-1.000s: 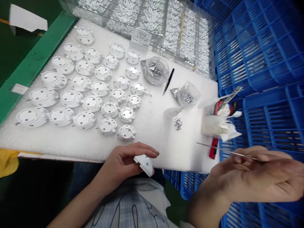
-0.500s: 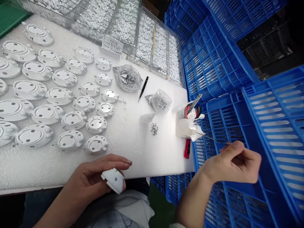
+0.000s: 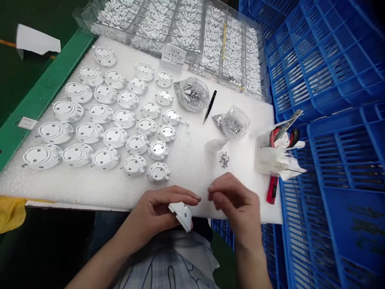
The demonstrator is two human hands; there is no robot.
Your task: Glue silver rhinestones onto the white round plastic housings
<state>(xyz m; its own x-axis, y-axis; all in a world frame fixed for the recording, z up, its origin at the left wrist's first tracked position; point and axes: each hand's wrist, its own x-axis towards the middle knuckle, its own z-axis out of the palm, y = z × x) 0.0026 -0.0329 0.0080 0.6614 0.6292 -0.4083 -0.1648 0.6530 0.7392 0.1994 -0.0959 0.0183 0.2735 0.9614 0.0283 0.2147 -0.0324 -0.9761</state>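
My left hand (image 3: 164, 206) is closed around a small white plastic part (image 3: 182, 216) with a dark round hole or screw in its face, held above the table's front edge. My right hand (image 3: 236, 200) is just to the right of it, fingers loosely curled, thumb and fingertips a little apart, with nothing visible between them. Beyond that hand a small heap of silvery screws (image 3: 224, 159) lies on the white foam. A thin metal rod (image 3: 296, 171) sticks out of the plastic cup (image 3: 264, 160) at the right edge.
Rows of round white parts (image 3: 104, 113) cover the left side. Bags of small metal pieces (image 3: 194, 94) and black tweezers (image 3: 209, 106) lie mid-table. Behind stand clear trays of white pieces (image 3: 186, 30) and a label (image 3: 173, 54). Blue crates (image 3: 339, 144) border the right; a red cutter (image 3: 272, 190) lies nearby.
My right hand has let go of the thin rod, now in the cup, and moved left towards my left hand. The left hand still holds the white part. The view has shifted left.
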